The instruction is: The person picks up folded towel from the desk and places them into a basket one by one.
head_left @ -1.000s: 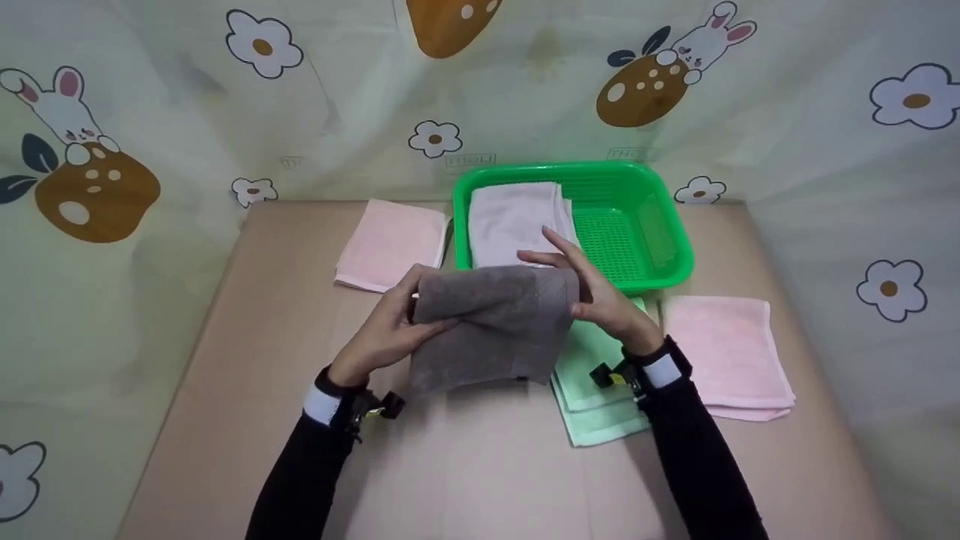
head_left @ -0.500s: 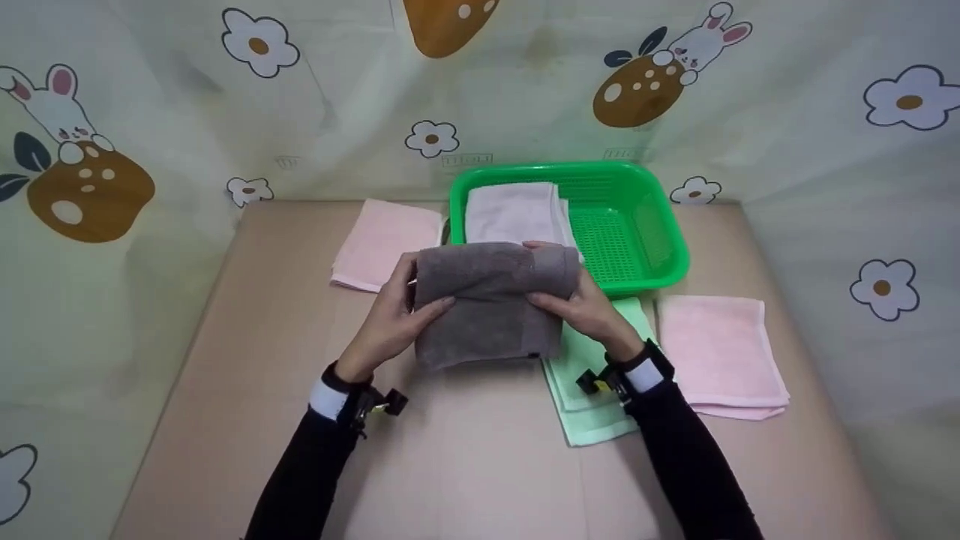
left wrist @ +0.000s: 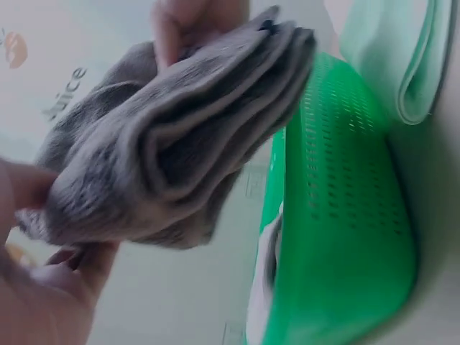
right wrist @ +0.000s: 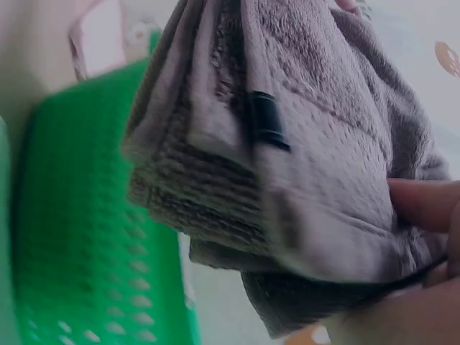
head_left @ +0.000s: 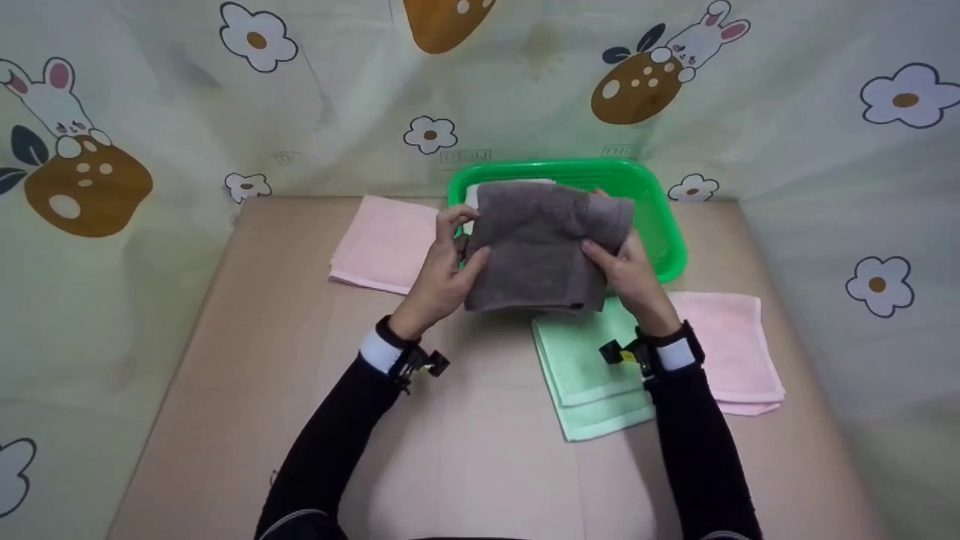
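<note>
A folded grey towel [head_left: 536, 259] is held up in front of and partly over the green basket [head_left: 669, 232]. My left hand [head_left: 436, 281] grips its left edge, with the thumb on the near face. On the right edge, my right hand [head_left: 637, 283] pinches it, thumb in front and fingers mostly hidden behind. Stacked folds of the towel [left wrist: 180, 136] show in the left wrist view, above the basket's perforated wall [left wrist: 345, 215]. In the right wrist view a small dark tag [right wrist: 266, 121] sits on the towel's edge. A whitish towel [head_left: 472, 199] in the basket is mostly covered.
A folded pink towel [head_left: 386, 240] lies left of the basket, another pink towel [head_left: 739, 349] to the right. Folded green towels [head_left: 592, 375] lie in front of the basket, under the right wrist. A patterned curtain [head_left: 337, 97] hangs behind the table [head_left: 262, 337].
The right hand came onto the towel's right side and took hold of it. Then both hands carried the grey towel forward and right, from in front of the basket to partly above it.
</note>
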{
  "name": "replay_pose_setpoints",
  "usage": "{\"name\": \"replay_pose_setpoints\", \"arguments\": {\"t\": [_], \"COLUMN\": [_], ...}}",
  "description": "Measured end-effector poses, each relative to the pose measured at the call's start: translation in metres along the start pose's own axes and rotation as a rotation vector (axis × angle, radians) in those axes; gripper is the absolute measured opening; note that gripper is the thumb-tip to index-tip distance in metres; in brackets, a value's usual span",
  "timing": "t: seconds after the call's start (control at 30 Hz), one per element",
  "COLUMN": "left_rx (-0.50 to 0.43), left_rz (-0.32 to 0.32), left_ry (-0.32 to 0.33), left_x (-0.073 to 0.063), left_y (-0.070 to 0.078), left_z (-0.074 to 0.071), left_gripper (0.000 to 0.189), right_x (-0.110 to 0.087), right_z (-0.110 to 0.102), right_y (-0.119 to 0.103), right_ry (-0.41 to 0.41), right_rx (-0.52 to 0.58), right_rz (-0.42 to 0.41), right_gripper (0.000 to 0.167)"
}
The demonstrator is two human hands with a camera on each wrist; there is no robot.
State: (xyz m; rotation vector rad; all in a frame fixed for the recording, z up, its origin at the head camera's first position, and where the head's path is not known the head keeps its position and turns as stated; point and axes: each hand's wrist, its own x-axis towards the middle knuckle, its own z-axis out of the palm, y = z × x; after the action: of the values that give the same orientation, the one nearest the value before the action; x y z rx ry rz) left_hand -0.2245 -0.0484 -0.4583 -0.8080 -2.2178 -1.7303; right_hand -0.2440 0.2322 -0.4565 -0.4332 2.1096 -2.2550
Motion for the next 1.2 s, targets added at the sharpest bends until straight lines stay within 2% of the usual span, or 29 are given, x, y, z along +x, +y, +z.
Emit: {"name": "replay_pose_setpoints", "arguments": {"t": [0.1,0.2,0.3,0.4,0.57,0.73,0.87,1.03,1.2], "left_rx": [0.036,0.084,0.116,0.137,0.165,0.29,0.452,0.541,0.642], "left_rz": [0.05,0.05,-0.019,-0.098,-0.187,-0.291,-0.308,-0.307,-0.343], "left_ry": [0.018,-0.023,-0.106,-0.174,-0.245,-0.313,-0.382,-0.443,-0.482], "left_x": [0.02,0.042,0.063,0.08,0.099,0.106,0.103,0.1,0.097], "left_y": [-0.001,-0.003,-0.006,-0.009,-0.021,-0.043,-0.058,-0.065,-0.067], "left_z": [0.014,0.03,0.047,0.065,0.093,0.119,0.135,0.145,0.149], "left_gripper": [0.037,0.028,0.035,0.046,0.054,0.058,0.061,0.067,0.071], "right_x": [0.009,0.02,0.031,0.039,0.051,0.061,0.066,0.069,0.072], "right_z": [-0.015,-0.034,-0.056,-0.076,-0.099,-0.115,-0.119,-0.116,-0.108], "right_y": [-0.009,-0.015,-0.018,-0.017,-0.013,0.003,0.023,0.042,0.051], "right_ry": [0.104,0.209,0.291,0.334,0.335,0.272,0.251,0.232,0.147], "right_rx": [-0.038,-0.075,-0.117,-0.18,-0.43,-0.687,-0.849,-0.999,-1.156], "right_rz": [-0.004,-0.033,-0.026,0.011,0.085,0.123,0.108,0.115,0.122], "right_gripper": [0.066,0.064,0.068,0.068,0.059,0.062,0.065,0.068,0.068]}}
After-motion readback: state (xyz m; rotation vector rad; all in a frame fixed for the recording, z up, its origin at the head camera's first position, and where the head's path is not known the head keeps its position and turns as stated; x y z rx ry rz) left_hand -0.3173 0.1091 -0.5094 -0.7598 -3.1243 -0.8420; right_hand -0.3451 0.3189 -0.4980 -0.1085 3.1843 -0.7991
